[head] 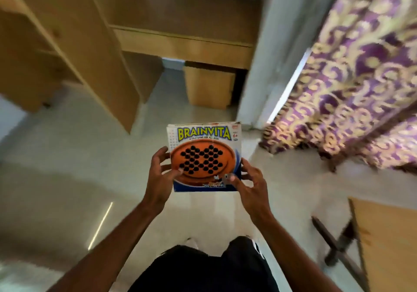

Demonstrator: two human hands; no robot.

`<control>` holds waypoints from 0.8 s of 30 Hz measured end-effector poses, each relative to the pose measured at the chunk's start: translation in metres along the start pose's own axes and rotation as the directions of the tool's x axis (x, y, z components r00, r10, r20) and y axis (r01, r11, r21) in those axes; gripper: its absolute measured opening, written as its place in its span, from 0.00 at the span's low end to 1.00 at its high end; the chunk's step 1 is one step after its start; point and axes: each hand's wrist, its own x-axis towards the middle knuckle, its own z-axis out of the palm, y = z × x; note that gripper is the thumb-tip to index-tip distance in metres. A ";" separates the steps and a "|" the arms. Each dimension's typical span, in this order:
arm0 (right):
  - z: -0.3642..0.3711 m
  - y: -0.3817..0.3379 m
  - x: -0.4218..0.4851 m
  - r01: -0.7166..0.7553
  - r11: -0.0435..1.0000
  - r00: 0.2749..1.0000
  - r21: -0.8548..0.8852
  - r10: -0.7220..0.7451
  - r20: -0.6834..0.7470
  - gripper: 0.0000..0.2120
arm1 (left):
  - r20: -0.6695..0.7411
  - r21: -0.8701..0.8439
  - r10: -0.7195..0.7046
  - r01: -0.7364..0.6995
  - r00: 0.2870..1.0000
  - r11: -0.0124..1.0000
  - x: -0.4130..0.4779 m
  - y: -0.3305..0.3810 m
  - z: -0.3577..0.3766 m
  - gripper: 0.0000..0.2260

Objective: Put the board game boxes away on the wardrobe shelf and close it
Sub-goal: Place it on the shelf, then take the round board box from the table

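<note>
Cardboard game box [204, 156] is being carried at waist height above the pale floor [79, 156], the left hand [161, 174] and right hand [249, 183] clamping its sides, the carrying step likely heading next toward the wooden wardrobe [56, 43] shelf.

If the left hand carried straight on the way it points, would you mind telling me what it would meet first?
The left hand points forward while gripping the Brainvita box; beyond that lies open floor, then probably the wooden desk, though depth is unclear.
</note>
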 end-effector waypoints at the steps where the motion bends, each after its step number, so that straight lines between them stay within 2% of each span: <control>1: 0.020 -0.012 0.007 0.009 1.000 0.999 -0.017 -0.009 0.031 0.27 | -0.041 -0.031 0.008 -0.009 0.999 0.999 0.004 0.004 -0.019 0.30; 7: 0.148 -0.090 0.068 0.136 0.988 0.956 -0.066 -0.114 0.270 0.27 | -0.295 -0.159 0.021 -0.071 0.955 0.985 0.037 0.017 -0.143 0.29; 12: 0.267 -0.144 0.123 0.231 0.969 0.884 -0.081 -0.174 0.434 0.29 | -0.453 -0.205 -0.019 -0.083 0.891 0.975 0.082 0.029 -0.236 0.28; 14: 0.327 -0.169 0.146 0.258 0.963 0.845 -0.079 -0.185 0.501 0.26 | -0.514 -0.230 -0.030 -0.104 0.857 0.968 0.107 0.035 -0.282 0.27; 19: 0.453 -0.224 0.191 0.269 0.961 0.778 -0.060 -0.180 0.602 0.22 | -0.608 -0.289 -0.083 -0.123 0.790 0.949 0.163 0.043 -0.381 0.28; 24: 0.585 -0.273 0.216 0.322 0.945 0.677 -0.060 -0.185 0.712 0.19 | -0.702 -0.321 -0.131 -0.147 0.700 0.935 0.210 0.049 -0.481 0.30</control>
